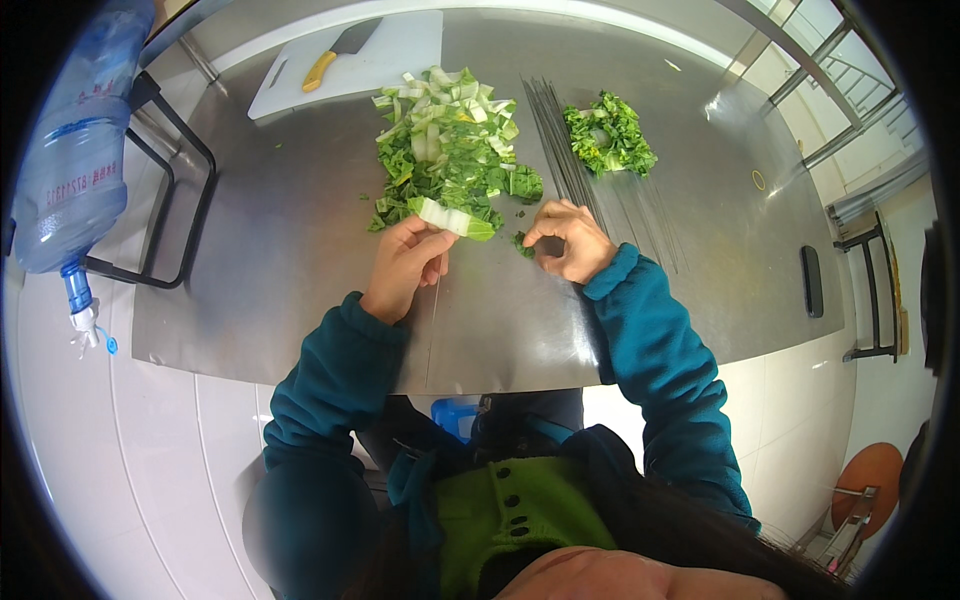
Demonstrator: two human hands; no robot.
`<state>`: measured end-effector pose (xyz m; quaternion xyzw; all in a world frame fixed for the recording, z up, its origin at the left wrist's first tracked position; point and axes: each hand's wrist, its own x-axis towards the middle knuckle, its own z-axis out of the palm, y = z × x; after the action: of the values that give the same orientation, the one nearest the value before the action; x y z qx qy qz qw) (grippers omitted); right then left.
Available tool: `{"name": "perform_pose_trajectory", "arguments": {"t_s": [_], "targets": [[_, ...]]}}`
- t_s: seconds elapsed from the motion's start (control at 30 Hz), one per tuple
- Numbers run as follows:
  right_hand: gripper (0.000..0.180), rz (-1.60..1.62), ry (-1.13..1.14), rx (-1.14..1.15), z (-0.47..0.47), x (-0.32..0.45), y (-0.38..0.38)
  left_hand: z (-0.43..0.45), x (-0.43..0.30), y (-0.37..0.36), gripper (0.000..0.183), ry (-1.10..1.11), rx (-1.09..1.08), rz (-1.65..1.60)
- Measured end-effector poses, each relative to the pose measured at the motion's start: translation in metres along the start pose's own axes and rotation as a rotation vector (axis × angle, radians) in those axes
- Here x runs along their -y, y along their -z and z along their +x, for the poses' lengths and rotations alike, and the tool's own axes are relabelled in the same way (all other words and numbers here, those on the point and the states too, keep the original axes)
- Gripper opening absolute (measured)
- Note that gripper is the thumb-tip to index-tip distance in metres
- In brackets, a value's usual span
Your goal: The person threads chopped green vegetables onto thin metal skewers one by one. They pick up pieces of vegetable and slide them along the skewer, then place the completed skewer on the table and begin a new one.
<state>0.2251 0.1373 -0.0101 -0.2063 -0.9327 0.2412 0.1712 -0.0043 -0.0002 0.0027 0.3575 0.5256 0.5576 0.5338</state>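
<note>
My left hand [411, 259] pinches a thin metal skewer [434, 322], whose shaft runs down towards the table's near edge. At its top, by my thumb, sits a cut piece of leafy green with a pale stalk [450, 217]. My right hand [571, 238] is curled low over the table, with a small dark green leaf piece [523, 246] at its fingertips. Just beyond my left hand lies a large heap of chopped leafy greens [446, 150]. A bundle of bare metal skewers [559, 142] lies beyond my right hand. Right of it, threaded greens [611, 135] cover the ends of several skewers.
The stainless steel table [300, 225] carries a white cutting board [405, 45] with a cleaver [341, 52] at the back left. To the right lie a rubber band [758, 180] and a black phone-like object [811, 281]. An inverted water bottle [75, 150] stands at the left.
</note>
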Motion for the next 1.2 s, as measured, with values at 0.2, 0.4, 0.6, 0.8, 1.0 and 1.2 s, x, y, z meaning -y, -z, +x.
{"name": "perform_pose_trajectory", "arguments": {"t_s": [0.2, 0.4, 0.6, 0.8, 1.0, 1.2], "targets": [[0.009, 0.117, 0.039, -0.007, 0.004, -0.004, -0.003, -0.001, -0.001, 0.0, 0.018, 0.018, -0.003, 0.002], [0.009, 0.199, -0.036, -0.005, 0.002, -0.003, -0.006, -0.001, -0.001, -0.001, 0.018, 0.008, 0.01, -0.015], [0.009, 0.118, -0.012, -0.098, 0.005, 0.001, -0.016, -0.001, -0.001, -0.002, 0.017, 0.015, 0.002, -0.006], [0.013, 0.125, 0.021, -0.09, 0.004, 0.001, -0.018, 0.0, 0.0, -0.001, 0.017, 0.02, 0.001, 0.006], [0.014, 0.152, -0.002, 0.042, 0.0, -0.001, -0.009, 0.0, 0.001, 0.0, 0.017, 0.021, -0.003, 0.01], [0.011, 0.141, 0.036, 0.025, 0.002, -0.003, -0.007, 0.0, 0.001, 0.0, 0.016, 0.008, 0.003, 0.006]]}}
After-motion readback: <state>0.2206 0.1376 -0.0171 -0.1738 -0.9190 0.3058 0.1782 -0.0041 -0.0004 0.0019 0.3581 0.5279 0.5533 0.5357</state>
